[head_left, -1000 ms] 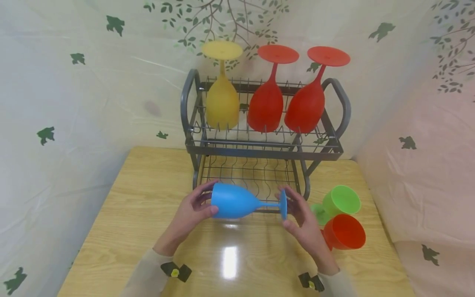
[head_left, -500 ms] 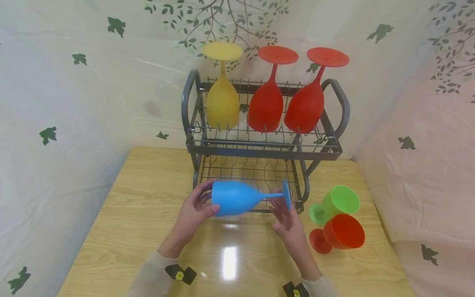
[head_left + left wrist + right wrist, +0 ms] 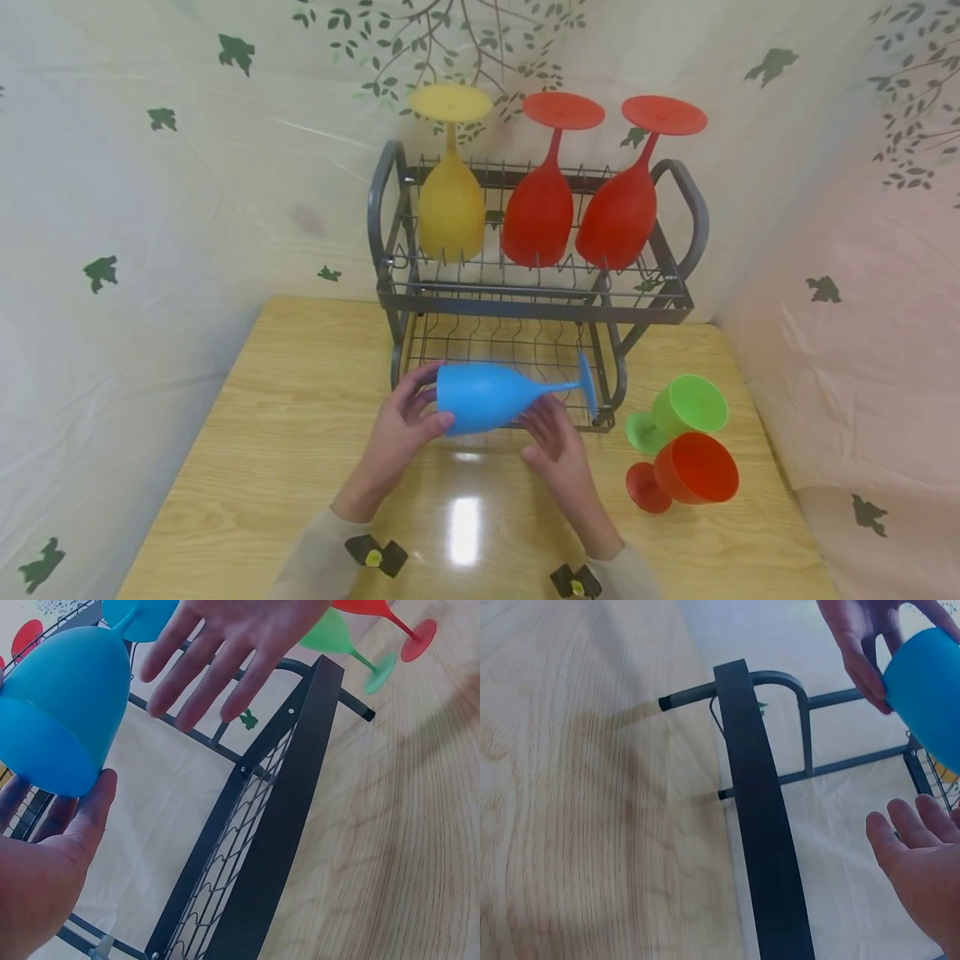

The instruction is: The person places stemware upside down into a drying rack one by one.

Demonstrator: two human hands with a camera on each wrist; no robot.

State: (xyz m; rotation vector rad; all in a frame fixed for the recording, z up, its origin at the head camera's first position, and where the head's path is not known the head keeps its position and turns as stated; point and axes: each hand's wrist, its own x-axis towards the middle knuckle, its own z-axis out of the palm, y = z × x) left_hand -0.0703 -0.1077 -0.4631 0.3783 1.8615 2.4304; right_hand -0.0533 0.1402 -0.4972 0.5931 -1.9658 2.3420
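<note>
Left hand (image 3: 400,433) grips a blue plastic goblet (image 3: 483,398) before the black metal rack (image 3: 525,309); right hand (image 3: 561,454) relaxed below. Rack's right: a green plastic goblet (image 3: 689,404).

Couldn't make out any readable text tbh, went over the head view plus both wrist views and there were no labels, brands, numbers or signs I could read on anything in any of them
</note>
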